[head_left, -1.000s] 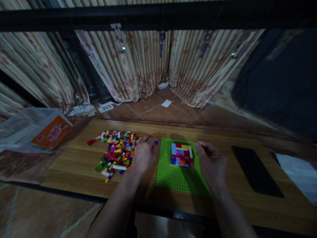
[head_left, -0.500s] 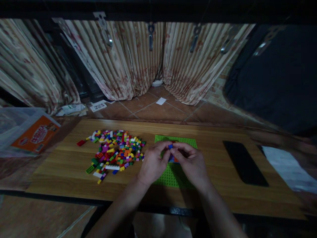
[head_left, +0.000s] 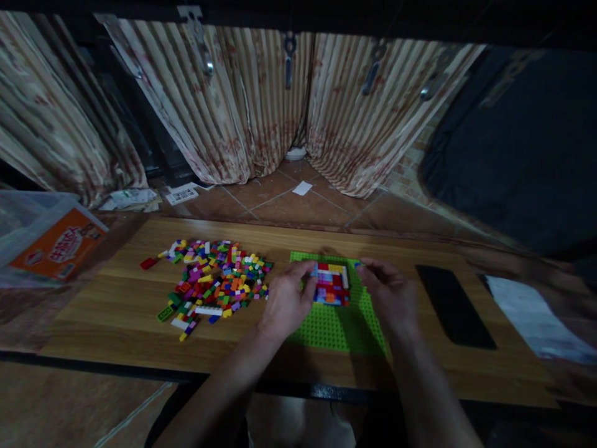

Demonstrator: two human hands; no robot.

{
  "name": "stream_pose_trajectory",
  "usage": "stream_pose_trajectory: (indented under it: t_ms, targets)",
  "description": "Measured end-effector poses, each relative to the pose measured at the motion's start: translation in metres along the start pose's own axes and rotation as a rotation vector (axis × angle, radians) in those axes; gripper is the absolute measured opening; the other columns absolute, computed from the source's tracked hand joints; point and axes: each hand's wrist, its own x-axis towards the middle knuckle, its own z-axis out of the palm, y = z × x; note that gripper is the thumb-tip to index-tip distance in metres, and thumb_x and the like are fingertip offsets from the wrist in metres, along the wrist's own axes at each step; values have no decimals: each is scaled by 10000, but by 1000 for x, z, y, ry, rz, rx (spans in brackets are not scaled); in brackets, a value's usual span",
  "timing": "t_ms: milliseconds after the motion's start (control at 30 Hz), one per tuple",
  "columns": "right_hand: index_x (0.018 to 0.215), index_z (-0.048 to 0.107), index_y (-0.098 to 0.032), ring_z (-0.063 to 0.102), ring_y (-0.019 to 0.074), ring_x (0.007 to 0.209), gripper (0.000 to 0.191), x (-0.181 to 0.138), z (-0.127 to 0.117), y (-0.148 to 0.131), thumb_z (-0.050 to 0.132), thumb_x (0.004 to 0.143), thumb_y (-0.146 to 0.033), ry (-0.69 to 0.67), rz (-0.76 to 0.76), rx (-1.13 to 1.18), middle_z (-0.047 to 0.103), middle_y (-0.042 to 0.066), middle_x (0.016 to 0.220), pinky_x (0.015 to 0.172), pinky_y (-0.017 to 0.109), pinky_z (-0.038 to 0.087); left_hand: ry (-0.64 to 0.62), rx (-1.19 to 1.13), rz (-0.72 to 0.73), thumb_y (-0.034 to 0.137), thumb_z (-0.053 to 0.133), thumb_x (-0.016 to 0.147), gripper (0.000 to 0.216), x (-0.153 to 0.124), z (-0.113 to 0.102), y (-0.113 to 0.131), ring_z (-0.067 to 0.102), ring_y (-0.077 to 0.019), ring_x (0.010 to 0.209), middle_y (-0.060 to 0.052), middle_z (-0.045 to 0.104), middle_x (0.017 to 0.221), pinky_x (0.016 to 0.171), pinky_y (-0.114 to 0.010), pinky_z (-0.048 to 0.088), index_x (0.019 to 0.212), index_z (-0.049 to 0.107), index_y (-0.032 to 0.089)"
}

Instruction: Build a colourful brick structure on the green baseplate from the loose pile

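Observation:
A green studded baseplate point(head_left: 321, 336) lies on the table below my hands. On its upper half sits a flat, roughly square build of red, blue, white and yellow bricks point(head_left: 333, 287). My left hand point(head_left: 288, 298) is at the left edge of this build, thumb and index finger apart; a bit of blue shows by the fingertips, and I cannot tell if they touch it. Over the plate's right side, my right hand point(head_left: 389, 292) pinches a small blue brick point(head_left: 358, 265), mostly covered by its fingers.
Many loose coloured bricks point(head_left: 224, 280) are spread on the wooden table point(head_left: 116, 311) to the left. A black flat slab point(head_left: 454, 305) and white paper point(head_left: 536, 317) lie at the right. A clear plastic box with an orange label point(head_left: 60, 249) stands beyond the table's left end.
My hands have moved apart from being together over the build. The right hand has gone right with the blue brick, and the build shows between them.

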Motion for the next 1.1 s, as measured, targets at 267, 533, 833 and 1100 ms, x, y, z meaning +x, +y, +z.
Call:
stream_pose_trajectory:
  t_ms: [267, 533, 833, 1100]
  targets:
    - [851, 745, -188, 688, 241, 827, 268, 4, -20, 13, 710, 683, -393, -213, -16, -174, 755, 69, 869, 784, 388, 523, -24, 77, -32, 177, 537, 842, 262, 2, -1, -3, 666, -181, 913, -53, 707, 1023, 859, -310, 525, 1076, 654, 202]
    - [831, 752, -207, 682, 220, 792, 201, -3, -21, 11, 691, 708, -355, -364, -30, -245, 751, 47, 842, 755, 360, 518, -73, 95, -57, 181, 530, 847, 258, 2, -1, -2, 673, -191, 896, -67, 707, 1054, 805, -308, 532, 1068, 661, 203]
    - [774, 744, -211, 675, 201, 750, 150, -3, -17, 12, 699, 700, -333, -354, -46, -231, 739, 33, 798, 736, 348, 523, -87, 95, -67, 171, 532, 845, 269, 2, 0, -3, 674, -196, 912, -80, 706, 1071, 839, -323, 531, 1082, 660, 183]
    - [757, 743, -210, 696, 210, 758, 175, -1, -14, 15, 743, 629, -330, -336, 6, -100, 753, 35, 802, 772, 383, 553, -88, 118, -58, 154, 527, 847, 272, 2, -2, -3, 673, -190, 909, -61, 712, 1059, 853, -327, 532, 1082, 659, 191]
